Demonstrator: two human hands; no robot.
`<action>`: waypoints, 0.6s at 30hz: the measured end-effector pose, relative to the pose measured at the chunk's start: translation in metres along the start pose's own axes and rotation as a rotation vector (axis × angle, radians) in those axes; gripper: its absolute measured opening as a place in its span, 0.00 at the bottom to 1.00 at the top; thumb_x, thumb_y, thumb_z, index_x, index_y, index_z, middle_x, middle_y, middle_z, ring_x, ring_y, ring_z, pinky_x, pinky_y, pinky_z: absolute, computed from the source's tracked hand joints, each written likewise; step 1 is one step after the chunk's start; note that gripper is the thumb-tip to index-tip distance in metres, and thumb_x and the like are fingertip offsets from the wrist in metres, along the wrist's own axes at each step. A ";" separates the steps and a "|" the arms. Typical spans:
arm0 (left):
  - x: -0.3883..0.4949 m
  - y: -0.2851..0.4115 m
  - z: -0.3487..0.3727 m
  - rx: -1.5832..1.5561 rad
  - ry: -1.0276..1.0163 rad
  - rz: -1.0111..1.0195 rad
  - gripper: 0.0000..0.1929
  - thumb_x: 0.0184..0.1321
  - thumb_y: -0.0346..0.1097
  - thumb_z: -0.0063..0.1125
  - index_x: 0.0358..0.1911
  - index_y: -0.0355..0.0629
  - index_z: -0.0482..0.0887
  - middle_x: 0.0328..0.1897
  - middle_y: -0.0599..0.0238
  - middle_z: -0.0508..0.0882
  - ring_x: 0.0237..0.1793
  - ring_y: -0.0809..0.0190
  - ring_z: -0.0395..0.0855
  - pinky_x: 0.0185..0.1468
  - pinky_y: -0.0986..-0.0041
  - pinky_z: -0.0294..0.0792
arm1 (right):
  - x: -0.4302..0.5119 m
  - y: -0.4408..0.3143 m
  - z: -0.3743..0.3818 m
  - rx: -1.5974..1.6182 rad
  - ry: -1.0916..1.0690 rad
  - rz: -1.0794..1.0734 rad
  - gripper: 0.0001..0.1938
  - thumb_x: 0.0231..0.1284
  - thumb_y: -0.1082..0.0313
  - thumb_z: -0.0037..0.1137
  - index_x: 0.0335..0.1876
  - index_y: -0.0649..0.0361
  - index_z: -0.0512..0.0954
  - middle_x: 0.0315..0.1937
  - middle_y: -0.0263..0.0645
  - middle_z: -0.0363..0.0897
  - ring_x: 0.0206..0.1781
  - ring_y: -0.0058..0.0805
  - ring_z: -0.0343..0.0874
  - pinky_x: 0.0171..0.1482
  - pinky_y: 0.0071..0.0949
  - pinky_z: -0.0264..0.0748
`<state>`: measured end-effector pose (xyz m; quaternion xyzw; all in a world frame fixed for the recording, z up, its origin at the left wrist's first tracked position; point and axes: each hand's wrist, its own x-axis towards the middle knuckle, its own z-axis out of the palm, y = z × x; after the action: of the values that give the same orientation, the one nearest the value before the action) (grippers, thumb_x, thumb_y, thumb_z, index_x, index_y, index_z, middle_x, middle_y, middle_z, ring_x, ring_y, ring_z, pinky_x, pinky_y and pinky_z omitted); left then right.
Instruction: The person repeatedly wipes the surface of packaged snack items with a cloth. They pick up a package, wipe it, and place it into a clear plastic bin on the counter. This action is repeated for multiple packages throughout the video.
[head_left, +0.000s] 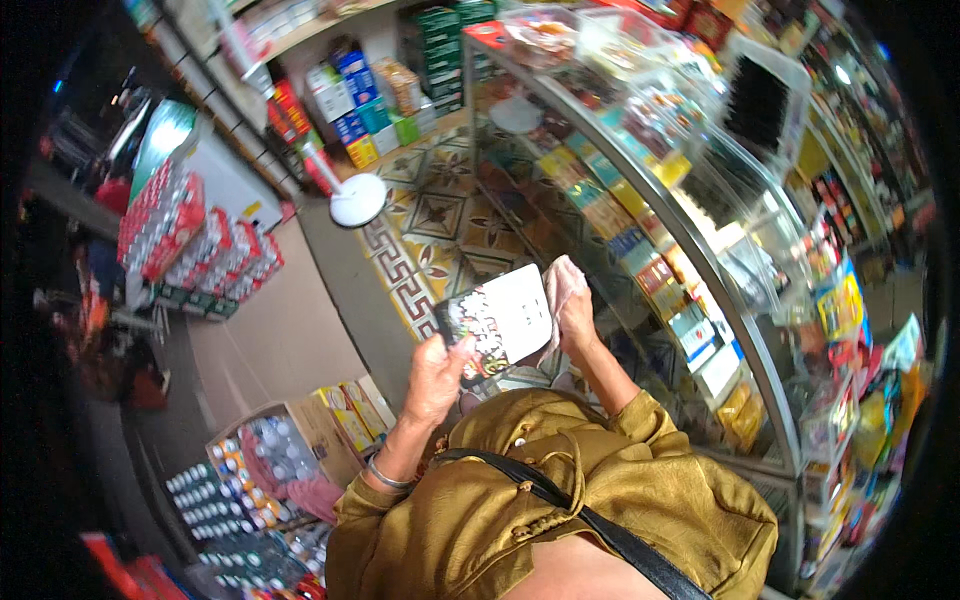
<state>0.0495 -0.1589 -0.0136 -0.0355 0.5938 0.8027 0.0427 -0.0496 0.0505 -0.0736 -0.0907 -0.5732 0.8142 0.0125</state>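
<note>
My left hand (439, 379) grips the lower left side of a flat printed box or packet (499, 319), its thumb across the front. One part of the packet is white with small writing; the other carries a dark, colourful print. At its right edge my right hand (576, 315) is closed around a crumpled pale pink cloth (562, 281). The cloth lies right beside the packet's edge; I cannot tell whether they touch. Both hands are in front of my body, above the patterned tile floor (442, 217).
On the right stands a glass display counter (660, 202) with a metal frame, small boxes inside and plastic tubs on top. A white round stand base (358, 200) is ahead. Shrink-wrapped can packs (217, 255) are stacked at left. Bottles (262, 450) in a carton stand at lower left.
</note>
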 end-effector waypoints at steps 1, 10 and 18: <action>0.007 0.009 0.010 0.010 0.009 0.002 0.06 0.71 0.29 0.54 0.46 0.35 0.81 0.37 0.73 0.82 0.33 0.75 0.77 0.39 0.79 0.72 | 0.007 -0.008 -0.022 0.068 -0.086 -0.057 0.10 0.75 0.61 0.45 0.38 0.58 0.72 0.29 0.29 0.71 0.31 0.18 0.70 0.34 0.21 0.68; 0.090 0.064 0.151 0.306 -0.100 0.308 0.35 0.65 0.18 0.50 0.75 0.40 0.54 0.52 0.66 0.80 0.40 0.74 0.77 0.45 0.81 0.73 | -0.005 -0.003 -0.159 0.175 0.243 0.047 0.11 0.75 0.63 0.44 0.35 0.58 0.72 0.26 0.31 0.70 0.29 0.20 0.69 0.32 0.21 0.66; 0.144 0.126 0.258 0.673 -0.339 0.481 0.21 0.67 0.25 0.53 0.64 0.41 0.77 0.38 0.70 0.84 0.31 0.76 0.75 0.36 0.83 0.69 | -0.001 0.004 -0.238 0.089 0.302 0.064 0.13 0.72 0.58 0.47 0.31 0.55 0.73 0.25 0.29 0.71 0.26 0.20 0.67 0.28 0.25 0.63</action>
<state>-0.1090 0.0547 0.1655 0.2516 0.7979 0.5463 -0.0391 -0.0101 0.2711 -0.1547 -0.2297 -0.5250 0.8160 0.0763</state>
